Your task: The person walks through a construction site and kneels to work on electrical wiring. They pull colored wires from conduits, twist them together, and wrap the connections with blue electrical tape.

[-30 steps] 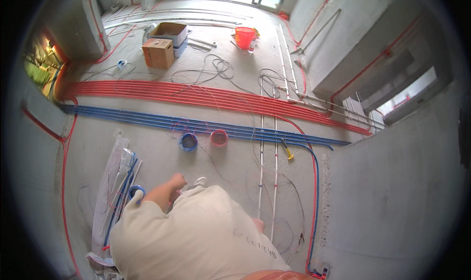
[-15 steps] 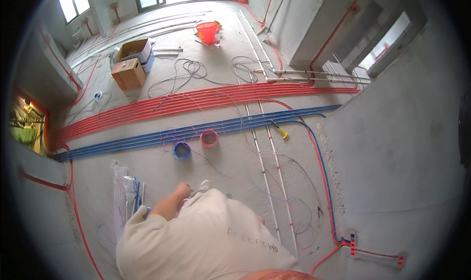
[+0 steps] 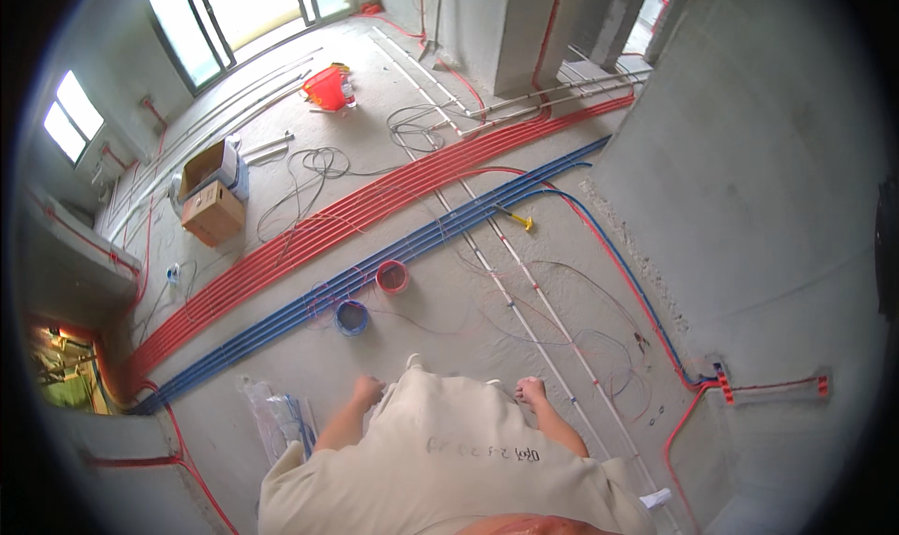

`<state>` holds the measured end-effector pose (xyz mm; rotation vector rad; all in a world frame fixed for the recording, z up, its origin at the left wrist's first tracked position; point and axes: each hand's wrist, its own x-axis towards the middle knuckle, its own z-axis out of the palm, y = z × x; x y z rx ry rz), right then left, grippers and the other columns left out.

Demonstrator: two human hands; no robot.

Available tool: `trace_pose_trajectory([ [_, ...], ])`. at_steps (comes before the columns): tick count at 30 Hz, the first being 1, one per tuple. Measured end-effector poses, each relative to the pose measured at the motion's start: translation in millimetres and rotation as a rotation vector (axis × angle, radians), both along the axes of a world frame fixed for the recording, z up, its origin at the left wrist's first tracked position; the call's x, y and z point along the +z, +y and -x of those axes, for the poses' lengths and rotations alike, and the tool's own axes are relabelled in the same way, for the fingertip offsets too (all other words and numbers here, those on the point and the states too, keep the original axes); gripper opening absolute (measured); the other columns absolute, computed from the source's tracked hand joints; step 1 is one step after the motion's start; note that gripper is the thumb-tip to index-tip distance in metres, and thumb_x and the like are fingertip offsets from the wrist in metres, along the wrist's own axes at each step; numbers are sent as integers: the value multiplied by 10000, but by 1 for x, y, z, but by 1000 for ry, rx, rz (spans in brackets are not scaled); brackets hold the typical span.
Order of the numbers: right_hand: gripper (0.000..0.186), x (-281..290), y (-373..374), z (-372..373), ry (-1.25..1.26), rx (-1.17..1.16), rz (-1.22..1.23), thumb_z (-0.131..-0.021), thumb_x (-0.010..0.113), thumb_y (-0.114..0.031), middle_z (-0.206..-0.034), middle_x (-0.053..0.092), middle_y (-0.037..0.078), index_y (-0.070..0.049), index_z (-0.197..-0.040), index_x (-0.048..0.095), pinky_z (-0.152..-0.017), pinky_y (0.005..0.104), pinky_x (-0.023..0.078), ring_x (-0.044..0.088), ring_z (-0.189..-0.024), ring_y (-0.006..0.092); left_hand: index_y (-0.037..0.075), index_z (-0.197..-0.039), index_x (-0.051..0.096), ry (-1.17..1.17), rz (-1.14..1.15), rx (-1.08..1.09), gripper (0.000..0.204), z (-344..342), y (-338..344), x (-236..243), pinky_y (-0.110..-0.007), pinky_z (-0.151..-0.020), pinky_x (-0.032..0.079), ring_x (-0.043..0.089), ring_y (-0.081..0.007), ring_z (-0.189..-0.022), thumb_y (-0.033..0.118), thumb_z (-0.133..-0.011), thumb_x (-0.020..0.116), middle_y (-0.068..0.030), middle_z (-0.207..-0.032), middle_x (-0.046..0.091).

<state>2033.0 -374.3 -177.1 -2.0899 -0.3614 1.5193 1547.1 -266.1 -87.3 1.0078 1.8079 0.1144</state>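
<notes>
My left hand [image 3: 367,390] and my right hand [image 3: 530,391] are both out in front of my beige top [image 3: 449,460], above a bare concrete floor [image 3: 440,334]. Each hand has its fingers curled. They are too small to tell whether anything is held. A blue roll [image 3: 352,318] and a red roll [image 3: 391,277] lie on the floor just beyond my hands, beside a band of blue conduits [image 3: 412,245]. Thin loose wires [image 3: 562,301] trail over the floor near my right hand.
A band of red conduits [image 3: 328,226] runs beside the blue ones. White conduits [image 3: 524,282] cross toward me. Cardboard boxes [image 3: 213,202] and a red bucket [image 3: 326,89] stand farther off. A plastic-wrapped bundle [image 3: 281,418] lies at my left. A concrete wall [image 3: 749,207] rises on the right.
The view has swung, so the conduits now run diagonally and the wall fills the right. My right hand has come into sight beside the left.
</notes>
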Motion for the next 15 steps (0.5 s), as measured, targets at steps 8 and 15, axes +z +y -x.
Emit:
trace_pose_trajectory([
  [8, 194, 11, 0, 25, -29, 11, -30, -882, 617, -168, -659, 671, 89, -29, -779, 705, -485, 360, 495, 646, -547, 211, -63, -907, 751, 11, -15, -31, 210, 6, -15, 7, -387, -583, 538, 680, -234, -646, 134, -834, 748, -159, -792, 729],
  [15, 111, 7, 0, 18, -38, 34, 42, -921, 639, -122, -788, 691, 90, -22, -958, 673, -435, 282, 477, 623, -546, 150, -42, -978, 746, 15, 1, -90, 251, 14, -9, 7, -365, -558, 523, 676, -220, -639, 178, -858, 739, -139, -785, 722],
])
